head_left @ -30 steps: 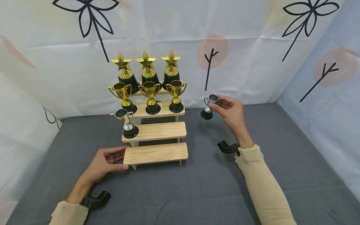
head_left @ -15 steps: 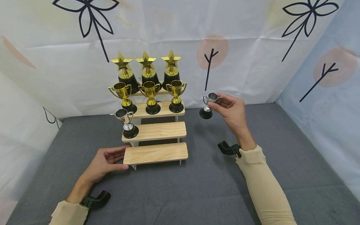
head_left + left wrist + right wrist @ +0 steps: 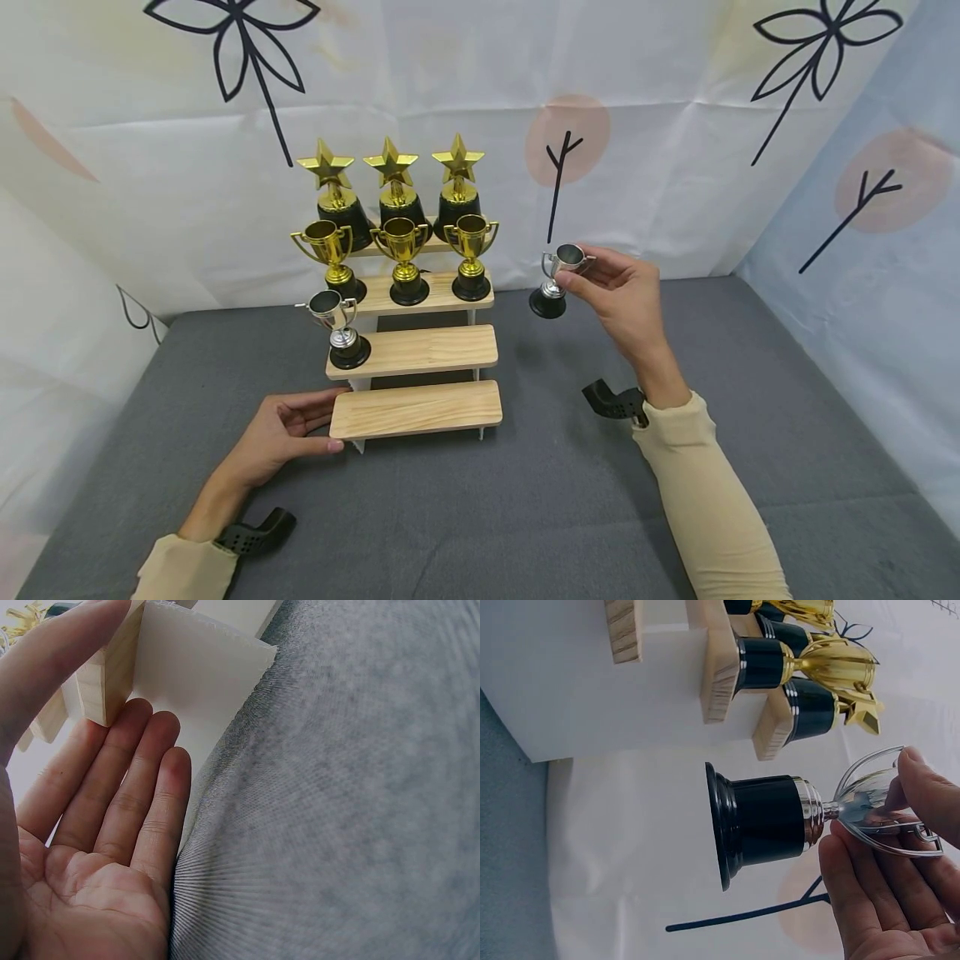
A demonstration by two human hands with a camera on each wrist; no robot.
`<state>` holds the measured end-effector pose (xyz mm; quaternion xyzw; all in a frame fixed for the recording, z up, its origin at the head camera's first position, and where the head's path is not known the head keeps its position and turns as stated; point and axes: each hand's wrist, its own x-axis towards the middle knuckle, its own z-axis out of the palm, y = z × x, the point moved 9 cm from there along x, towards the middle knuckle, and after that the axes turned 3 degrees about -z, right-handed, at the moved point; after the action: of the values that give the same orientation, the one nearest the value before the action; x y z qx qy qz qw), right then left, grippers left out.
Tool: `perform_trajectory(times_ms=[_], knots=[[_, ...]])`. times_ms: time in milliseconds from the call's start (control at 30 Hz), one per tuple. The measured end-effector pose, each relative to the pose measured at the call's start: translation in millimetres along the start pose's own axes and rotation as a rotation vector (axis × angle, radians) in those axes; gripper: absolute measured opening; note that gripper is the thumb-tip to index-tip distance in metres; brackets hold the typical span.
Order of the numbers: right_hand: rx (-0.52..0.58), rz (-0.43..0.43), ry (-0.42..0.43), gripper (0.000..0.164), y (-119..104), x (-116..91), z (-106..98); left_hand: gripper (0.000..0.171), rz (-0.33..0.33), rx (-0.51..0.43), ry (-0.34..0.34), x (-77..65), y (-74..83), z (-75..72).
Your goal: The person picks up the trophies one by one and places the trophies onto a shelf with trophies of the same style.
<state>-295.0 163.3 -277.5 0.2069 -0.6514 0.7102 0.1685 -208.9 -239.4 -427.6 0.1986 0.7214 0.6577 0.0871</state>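
My right hand pinches a small silver trophy cup by its bowl and handle, right of the stand. In the right wrist view, the cup's black base points left, with thumb and fingers about the silver bowl. My left hand rests at the left end of the lowest wooden step, fingers straight; its fingertips meet the board's end in the left wrist view. Another silver cup stands at the left end of the step above.
Three gold cups, one the middle gold cup, line the third step. Behind them, three star trophies, including the right star trophy, stand on the top step. Grey cloth covers the table; a printed white backdrop hangs behind.
The silver cup in my right hand has shifted slightly left and tilted a little more, its base swinging left. My left hand stays at the lowest step.
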Motion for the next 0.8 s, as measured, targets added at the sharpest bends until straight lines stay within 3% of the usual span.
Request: perform_trajectory(times_ms=[800], knots=[[-0.017, -0.113, -0.066, 0.037, -35, -9, 22, 0.064, -0.003, -0.002, 0.002, -0.2, -0.6, 0.1]])
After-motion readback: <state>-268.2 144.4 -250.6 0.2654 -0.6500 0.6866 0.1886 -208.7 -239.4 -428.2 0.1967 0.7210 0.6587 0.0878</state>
